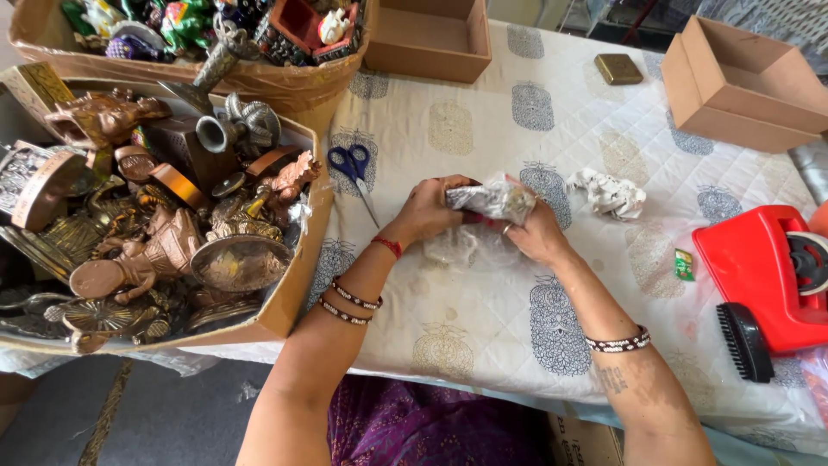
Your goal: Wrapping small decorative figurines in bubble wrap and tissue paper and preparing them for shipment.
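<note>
Both hands closed on one clear plastic-wrapped bundle [493, 200], held just above the table [483, 319] mid-cloth: left hand [429, 210] grips its near end, right hand [536, 233] cups the other. Table has a white quilted cloth with a block print. Scissors [352, 166] lie just left of the hands. Crumpled wrap [611, 193] sits to the right. Box of brass figures [164, 216] crowds the left edge, red tape dispenser [763, 267] the right, cardboard boxes [742, 82] the far side. Open cloth lies between the forearms.
</note>
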